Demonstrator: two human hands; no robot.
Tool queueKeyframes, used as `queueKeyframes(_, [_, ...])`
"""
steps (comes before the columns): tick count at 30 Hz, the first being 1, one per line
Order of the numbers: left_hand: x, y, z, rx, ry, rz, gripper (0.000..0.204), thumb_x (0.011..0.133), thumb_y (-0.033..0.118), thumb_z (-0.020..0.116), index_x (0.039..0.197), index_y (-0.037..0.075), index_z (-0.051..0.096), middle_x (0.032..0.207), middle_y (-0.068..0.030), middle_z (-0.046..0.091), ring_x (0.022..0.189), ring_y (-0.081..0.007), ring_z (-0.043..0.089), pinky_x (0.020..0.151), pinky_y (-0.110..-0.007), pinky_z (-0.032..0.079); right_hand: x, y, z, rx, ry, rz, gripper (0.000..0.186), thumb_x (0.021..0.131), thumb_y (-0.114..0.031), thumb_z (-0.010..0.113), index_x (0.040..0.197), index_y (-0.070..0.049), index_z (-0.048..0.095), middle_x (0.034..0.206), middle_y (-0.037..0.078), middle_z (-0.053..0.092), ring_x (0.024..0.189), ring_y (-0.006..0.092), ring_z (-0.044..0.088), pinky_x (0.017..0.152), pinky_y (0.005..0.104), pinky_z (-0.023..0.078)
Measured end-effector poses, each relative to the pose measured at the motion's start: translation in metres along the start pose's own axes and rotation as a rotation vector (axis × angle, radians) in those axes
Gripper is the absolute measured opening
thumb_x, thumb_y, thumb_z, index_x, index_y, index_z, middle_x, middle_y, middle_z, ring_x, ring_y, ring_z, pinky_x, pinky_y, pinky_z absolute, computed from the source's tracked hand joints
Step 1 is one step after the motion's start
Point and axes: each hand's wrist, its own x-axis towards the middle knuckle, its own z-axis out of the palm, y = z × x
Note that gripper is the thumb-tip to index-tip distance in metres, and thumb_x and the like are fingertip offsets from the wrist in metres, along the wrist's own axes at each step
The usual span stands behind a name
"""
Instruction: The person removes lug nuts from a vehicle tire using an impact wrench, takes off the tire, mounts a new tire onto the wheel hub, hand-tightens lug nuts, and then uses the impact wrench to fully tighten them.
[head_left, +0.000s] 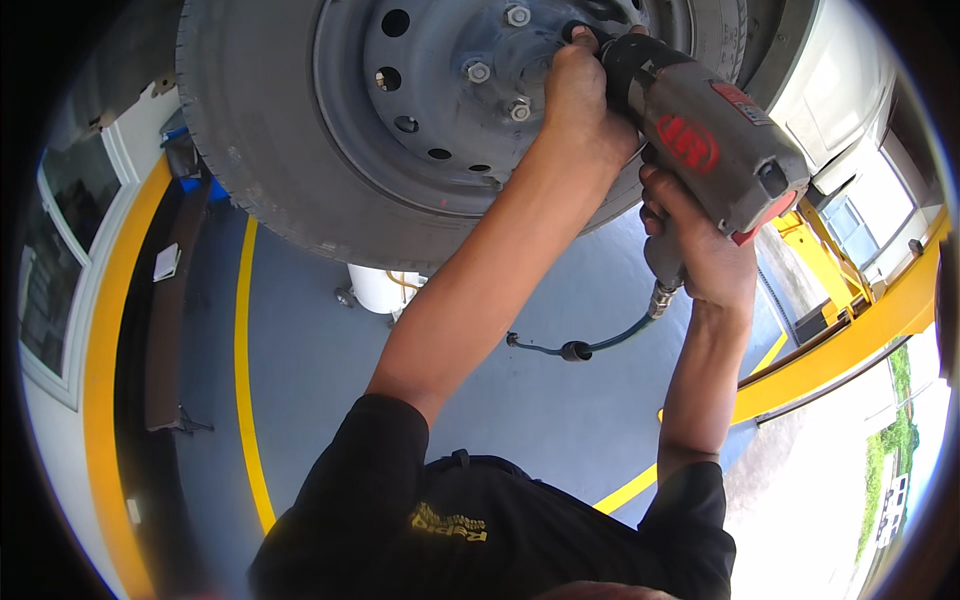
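A grey air impact wrench (700,130) with red markings is held up against the wheel at the upper right. My right hand (700,235) is wrapped round its handle, below the body. Around the tool's nose, close to the socket (590,38), my left hand (585,95) is closed with the thumb showing; its other fingers are mostly hidden. The socket points at the hub of a grey steel wheel (420,110) with a black tyre (290,185). Three hex wheel nuts are visible, one of them a lug nut (479,72) left of centre. What the socket sits on is hidden.
A blue air hose (625,338) hangs from the wrench handle. Under the tyre stands a white cylinder on casters (378,290). Yellow lift arms (840,350) curve along the right. At left is a brown bench (175,330). Yellow lines (243,350) mark the grey floor.
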Motion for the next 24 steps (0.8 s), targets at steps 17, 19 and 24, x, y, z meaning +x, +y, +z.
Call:
queueKeyframes(17, [-0.081,0.003,-0.067,-0.059,0.07,0.121,0.047,0.109,0.031,0.03,0.133,-0.004,0.05,0.118,-0.0163,0.066,0.112,-0.0276,0.064,0.102,-0.044,0.051,-0.058,0.059,0.015,-0.156,-0.188,-0.233,0.008,0.091,-0.008,0.071,0.096,-0.002,0.068,0.071,0.0,0.06,0.061,0.0083,0.054,0.054,0.0261,0.042])
queueKeyframes(19, [-0.072,0.016,-0.077,0.007,0.042,0.08,0.044,0.109,0.034,0.033,0.13,-0.002,0.049,0.113,-0.0173,0.067,0.111,-0.0268,0.065,0.099,-0.044,0.053,-0.054,0.064,0.026,-0.136,-0.16,-0.248,0.007,0.092,-0.009,0.071,0.094,-0.003,0.068,0.07,-0.002,0.06,0.061,0.0071,0.054,0.055,0.0257,0.042])
queueKeyframes(24, [-0.074,0.013,-0.065,0.005,0.172,0.082,0.043,0.108,0.037,0.041,0.125,-0.001,0.053,0.114,-0.0148,0.067,0.104,-0.0276,0.067,0.096,-0.047,0.055,-0.049,0.073,0.025,-0.201,-0.174,-0.501,0.013,0.09,-0.005,0.072,0.102,-0.003,0.07,0.084,0.003,0.065,0.071,0.0094,0.059,0.063,0.0266,0.048])
